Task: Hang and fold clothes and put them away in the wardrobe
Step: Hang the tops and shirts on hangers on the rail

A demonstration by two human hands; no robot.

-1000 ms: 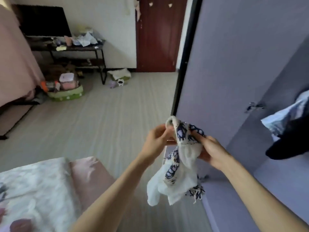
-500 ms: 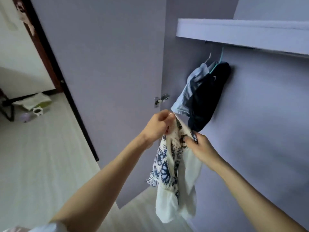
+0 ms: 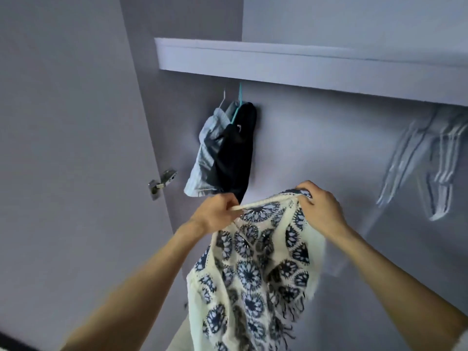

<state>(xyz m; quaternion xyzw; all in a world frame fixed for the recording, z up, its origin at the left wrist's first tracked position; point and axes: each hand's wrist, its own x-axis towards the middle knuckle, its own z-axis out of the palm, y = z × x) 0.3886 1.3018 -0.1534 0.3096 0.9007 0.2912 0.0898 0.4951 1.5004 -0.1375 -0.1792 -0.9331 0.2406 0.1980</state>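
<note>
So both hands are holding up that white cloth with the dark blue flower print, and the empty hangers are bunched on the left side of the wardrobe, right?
Not quite. In the head view the empty hangers are bunched on the right side of the wardrobe, under the shelf; hung clothes are on the left. The rest holds: the left hand and right hand hold up the patterned cloth.

Two hanging garments (image 3: 222, 153), one patterned garment (image 3: 255, 269), one shelf (image 3: 304, 62), one door hinge (image 3: 163, 183)

Lilac-grey panels, a pale shelf (image 3: 304, 64) overhead, soft dim light
</note>
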